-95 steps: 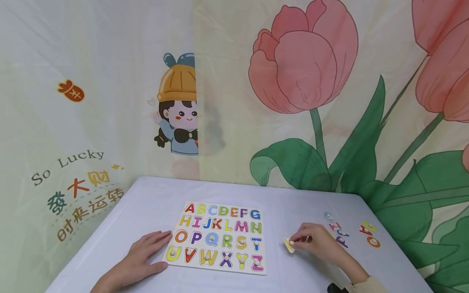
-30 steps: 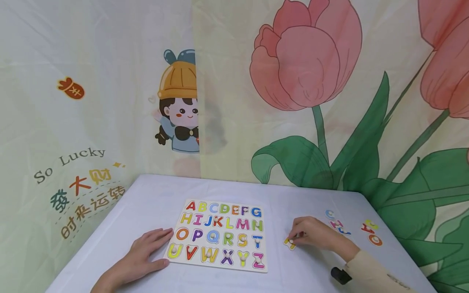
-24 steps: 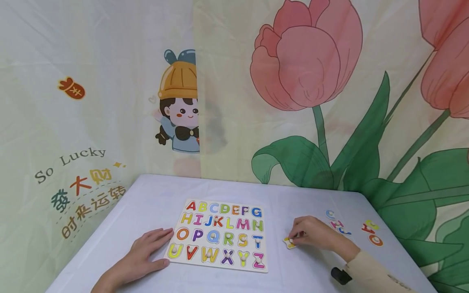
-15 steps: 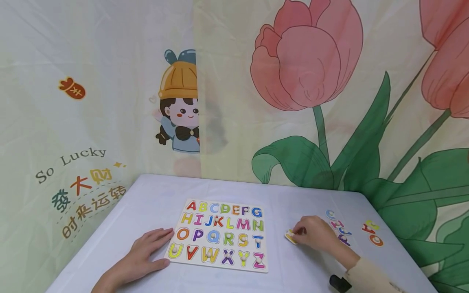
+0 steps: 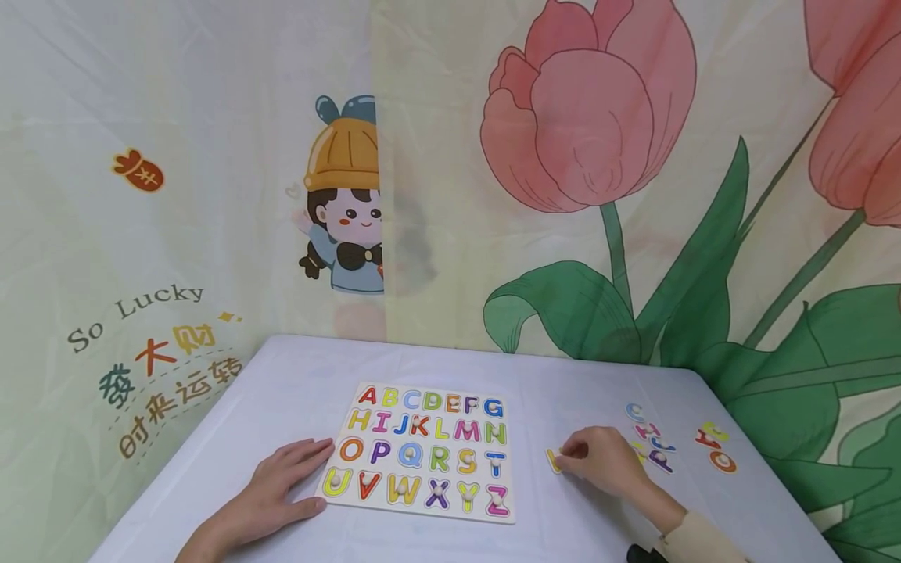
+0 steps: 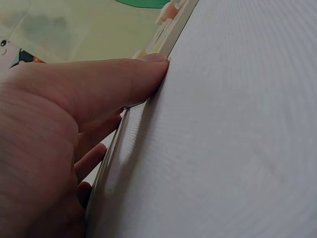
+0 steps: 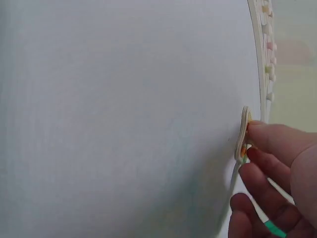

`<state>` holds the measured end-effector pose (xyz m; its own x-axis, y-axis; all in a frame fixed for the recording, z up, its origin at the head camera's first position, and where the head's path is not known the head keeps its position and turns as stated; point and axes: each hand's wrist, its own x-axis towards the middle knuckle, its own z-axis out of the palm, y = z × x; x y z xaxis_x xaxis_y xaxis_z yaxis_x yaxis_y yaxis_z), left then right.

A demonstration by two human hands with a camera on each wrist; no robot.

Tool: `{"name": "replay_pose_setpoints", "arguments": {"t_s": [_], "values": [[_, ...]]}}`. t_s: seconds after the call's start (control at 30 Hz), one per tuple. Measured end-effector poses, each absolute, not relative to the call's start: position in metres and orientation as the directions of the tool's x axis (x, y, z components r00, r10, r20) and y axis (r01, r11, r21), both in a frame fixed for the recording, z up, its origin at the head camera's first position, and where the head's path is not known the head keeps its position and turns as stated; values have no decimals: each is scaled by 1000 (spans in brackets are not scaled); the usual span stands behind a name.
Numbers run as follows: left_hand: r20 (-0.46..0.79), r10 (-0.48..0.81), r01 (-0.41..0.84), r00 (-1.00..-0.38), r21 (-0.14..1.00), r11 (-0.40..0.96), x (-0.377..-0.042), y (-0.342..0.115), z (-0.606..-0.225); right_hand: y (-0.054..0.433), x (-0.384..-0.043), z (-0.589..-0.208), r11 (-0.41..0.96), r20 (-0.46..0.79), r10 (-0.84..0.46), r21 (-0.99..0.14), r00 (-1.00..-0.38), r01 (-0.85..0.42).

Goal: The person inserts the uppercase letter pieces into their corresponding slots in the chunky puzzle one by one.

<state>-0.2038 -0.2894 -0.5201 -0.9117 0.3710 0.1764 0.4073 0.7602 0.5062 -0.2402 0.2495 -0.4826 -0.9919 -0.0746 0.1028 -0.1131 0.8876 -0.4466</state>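
The alphabet puzzle board [image 5: 480, 450] lies flat on the white table, with knobs on many of its letters. My left hand [image 5: 263, 489] rests at its left edge, fingers extended; in the left wrist view the thumb [image 6: 133, 79] presses its side. To the right of the board, my right hand [image 5: 601, 461] pinches a yellow letter puzzle piece [image 5: 552, 460] between thumb and fingertips. In the right wrist view this piece [image 7: 243, 134] is seen edge-on, its letter face mostly hidden, while the other fingers curl loosely below.
Loose letter pieces lie right of my right hand: a light blue C [image 5: 634, 412], a blue J [image 5: 663, 446], a purple P [image 5: 659, 461], a red A [image 5: 705, 439] and an orange O [image 5: 722, 462]. A printed cloth [image 5: 436, 313] hangs behind the table.
The yellow letter piece has been turned and tilted between my right fingers, beside the board. My right hand has dipped slightly, uncovering the purple P. My left hand stays put.
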Motion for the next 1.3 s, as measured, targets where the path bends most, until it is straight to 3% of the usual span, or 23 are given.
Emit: {"name": "replay_pose_setpoints", "arguments": {"t_s": [0.3, 0.67, 0.97, 1.3], "values": [[149, 361, 384, -920, 514, 767, -202, -291, -518, 271, -248, -496, 782, 48, -225, -586, -973, -210], [127, 358, 370, -925, 519, 771, -202, -292, -518, 271, -253, -492, 730, 98, -299, -617, -949, -294], [156, 366, 393, -918, 499, 773, -200, -293, -517, 197, -256, -470, 697, 156, -244, -658, -957, -285], [227, 389, 450, -893, 486, 749, -200, -292, -517, 96, -270, -467, 600, 157, -291, -738, -944, -308]]}}
